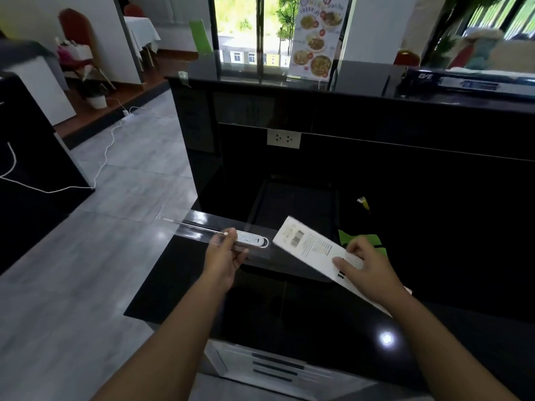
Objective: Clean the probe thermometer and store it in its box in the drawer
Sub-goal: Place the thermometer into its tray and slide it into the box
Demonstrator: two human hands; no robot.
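Note:
My left hand point(224, 256) grips the white probe thermometer point(252, 241) by its body, above the left edge of the black counter point(289, 319). Its thin metal probe point(191, 225) points left, out over the floor. My right hand point(362, 267) holds the long white printed box point(309, 244) at its near end, tilted, with its far end toward the thermometer. The box and the thermometer are a short gap apart. I cannot tell whether the box is open. A green cloth point(362, 240) lies on the counter just behind my right hand.
A dark recessed basin point(292, 204) sits in the counter beyond my hands. A small yellow wrapper point(364, 202) lies to its right. A white wall socket point(283, 138) is on the raised black back panel. Grey tiled floor with a white cable point(107, 149) lies to the left.

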